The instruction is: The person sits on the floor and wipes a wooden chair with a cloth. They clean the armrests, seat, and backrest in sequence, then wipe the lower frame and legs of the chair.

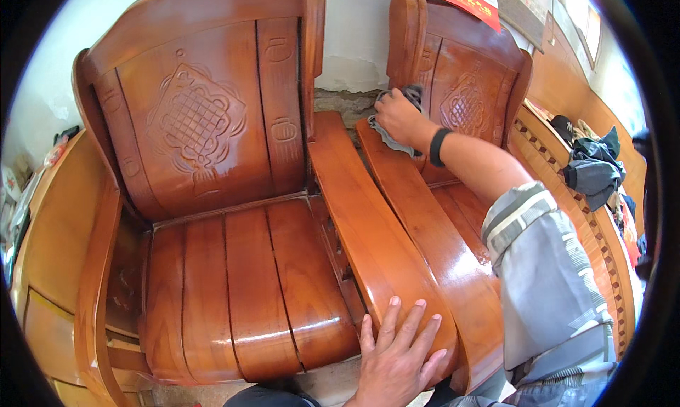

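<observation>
My right hand [401, 116] grips a bunched grey cloth [392, 141] at the rear end of the right chair's wooden armrest [419, 210], beside its carved backrest [473, 99]. A black band circles that wrist. Palm down with fingers spread, my left hand [397, 354] rests on the front of the neighbouring armrest [361, 210], which belongs to the left wooden armchair [239, 279]. Nothing is held in it. The two armrests run side by side with a narrow gap between them. The cloth is partly hidden by my right fingers.
Wooden furniture with a patterned edge [584, 210] stands at the right, with dark clothes [595, 165] and a black cap [561, 128] on it. At the left is a wooden cabinet [53, 210] with small items on top. Behind the chairs is a wall [355, 40] with a red-edged calendar [462, 1].
</observation>
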{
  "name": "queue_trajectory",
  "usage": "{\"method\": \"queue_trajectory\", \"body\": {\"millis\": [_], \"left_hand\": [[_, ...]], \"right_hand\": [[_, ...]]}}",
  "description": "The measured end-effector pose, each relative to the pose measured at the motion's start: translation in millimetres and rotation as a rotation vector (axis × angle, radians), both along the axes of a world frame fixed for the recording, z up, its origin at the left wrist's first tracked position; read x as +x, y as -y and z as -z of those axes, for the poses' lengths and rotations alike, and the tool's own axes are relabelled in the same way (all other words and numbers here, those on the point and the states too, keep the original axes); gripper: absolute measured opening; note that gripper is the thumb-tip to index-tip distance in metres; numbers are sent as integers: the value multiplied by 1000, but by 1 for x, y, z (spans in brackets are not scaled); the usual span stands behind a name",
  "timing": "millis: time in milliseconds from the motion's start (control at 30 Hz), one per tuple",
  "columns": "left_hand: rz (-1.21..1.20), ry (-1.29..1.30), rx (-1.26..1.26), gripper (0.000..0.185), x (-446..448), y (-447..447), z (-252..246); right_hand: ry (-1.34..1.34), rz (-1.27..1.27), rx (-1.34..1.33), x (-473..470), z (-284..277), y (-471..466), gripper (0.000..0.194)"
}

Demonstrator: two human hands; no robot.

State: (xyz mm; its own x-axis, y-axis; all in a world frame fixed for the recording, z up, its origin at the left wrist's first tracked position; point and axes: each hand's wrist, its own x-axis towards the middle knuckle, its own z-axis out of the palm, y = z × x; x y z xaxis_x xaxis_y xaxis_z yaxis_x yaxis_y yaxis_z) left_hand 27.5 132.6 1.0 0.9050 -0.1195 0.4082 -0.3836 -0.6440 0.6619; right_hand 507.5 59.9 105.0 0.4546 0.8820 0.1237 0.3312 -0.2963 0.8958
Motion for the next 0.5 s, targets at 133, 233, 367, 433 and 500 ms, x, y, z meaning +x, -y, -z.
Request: {"method": "queue_trajectory", "body": {"millis": [133, 233, 367, 433, 500], "left_hand": [[-22, -33, 85, 53, 0, 0, 0], [-22, 17, -9, 55, 2, 1, 1], [-45, 64, 28, 55, 5, -1, -7], [-38, 107, 81, 44, 9, -9, -11], [-10, 78, 53, 36, 16, -24, -14]], "right_hand": [[-130, -46, 140, -6, 3, 6, 12], [-124, -151, 225, -11, -31, 6, 12], [3, -382, 387, -11, -91, 2, 21], [58, -421, 454, -5, -120, 1, 28], [58, -404, 524, 4, -145, 3, 37]]}}
